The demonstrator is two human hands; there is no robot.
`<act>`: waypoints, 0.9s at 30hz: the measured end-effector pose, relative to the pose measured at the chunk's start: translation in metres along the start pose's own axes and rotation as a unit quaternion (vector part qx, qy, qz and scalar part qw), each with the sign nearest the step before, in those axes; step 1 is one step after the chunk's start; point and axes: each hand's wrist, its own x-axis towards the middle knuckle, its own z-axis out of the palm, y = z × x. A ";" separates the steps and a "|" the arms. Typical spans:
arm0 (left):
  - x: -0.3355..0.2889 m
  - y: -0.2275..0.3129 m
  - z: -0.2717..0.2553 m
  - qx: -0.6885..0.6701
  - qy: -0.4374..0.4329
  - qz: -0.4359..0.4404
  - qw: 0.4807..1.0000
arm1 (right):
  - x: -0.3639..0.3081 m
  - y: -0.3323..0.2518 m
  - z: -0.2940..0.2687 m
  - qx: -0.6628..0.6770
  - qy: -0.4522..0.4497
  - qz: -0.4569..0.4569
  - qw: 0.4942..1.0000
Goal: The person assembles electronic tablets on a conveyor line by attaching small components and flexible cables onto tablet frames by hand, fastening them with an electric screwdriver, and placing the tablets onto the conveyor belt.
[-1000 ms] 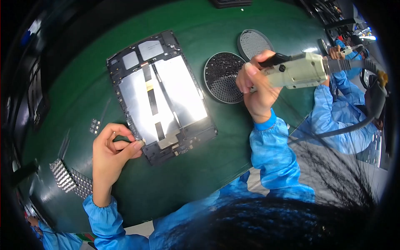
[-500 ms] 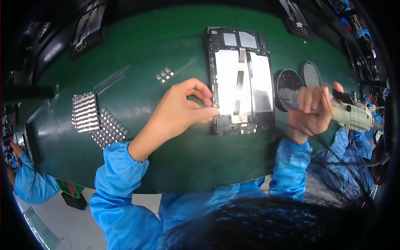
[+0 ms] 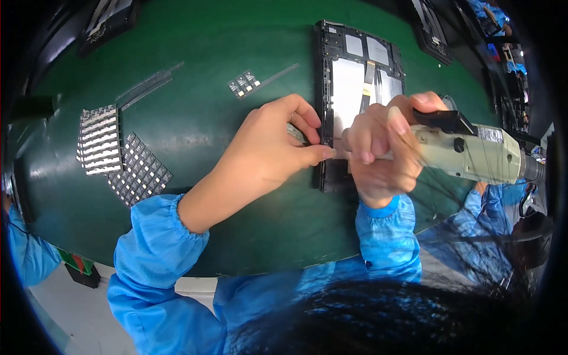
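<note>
The left hand (image 3: 266, 148) pinches the near edge of the opened tablet (image 3: 355, 100) lying just beyond both hands, while the right hand (image 3: 378, 148) grips the electric screwdriver (image 3: 467, 154) — its tip, if tilted, may slip off and gouge the tablet.

One opened tablet chassis (image 3: 361, 77) on the green mat; one electric screwdriver (image 3: 473, 155); two sheets of small parts (image 3: 97, 139); perhaps two more devices (image 3: 435, 29) at the blurred far edge.

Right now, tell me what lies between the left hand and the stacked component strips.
Head view: bare green mat separates the left hand from the component strips.
</note>
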 end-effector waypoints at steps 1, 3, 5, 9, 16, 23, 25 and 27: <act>0.000 -0.001 0.000 0.005 0.001 0.004 1.000 | -0.001 0.000 0.000 0.010 -0.005 0.005 1.000; 0.000 0.003 -0.002 0.017 -0.017 -0.008 1.000 | -0.002 0.001 0.000 0.018 -0.010 0.011 1.000; 0.000 0.004 -0.003 0.032 -0.039 -0.020 0.999 | -0.004 0.002 -0.001 -0.059 0.007 0.000 0.998; 0.000 0.004 -0.003 0.033 -0.034 -0.011 0.999 | -0.006 0.003 -0.009 -0.147 0.010 -0.006 0.989; 0.000 0.004 -0.003 0.032 -0.035 -0.006 0.999 | -0.004 0.003 -0.005 -0.091 0.036 0.007 0.995; 0.001 0.003 -0.003 0.034 -0.034 0.000 0.999 | -0.005 0.002 -0.006 -0.120 0.010 0.002 0.993; 0.000 0.004 -0.003 0.043 -0.037 -0.003 0.998 | -0.005 0.004 -0.008 -0.118 0.011 -0.002 0.993; 0.000 0.003 -0.003 0.040 -0.039 -0.003 0.998 | -0.006 0.005 -0.009 -0.117 0.012 -0.007 0.993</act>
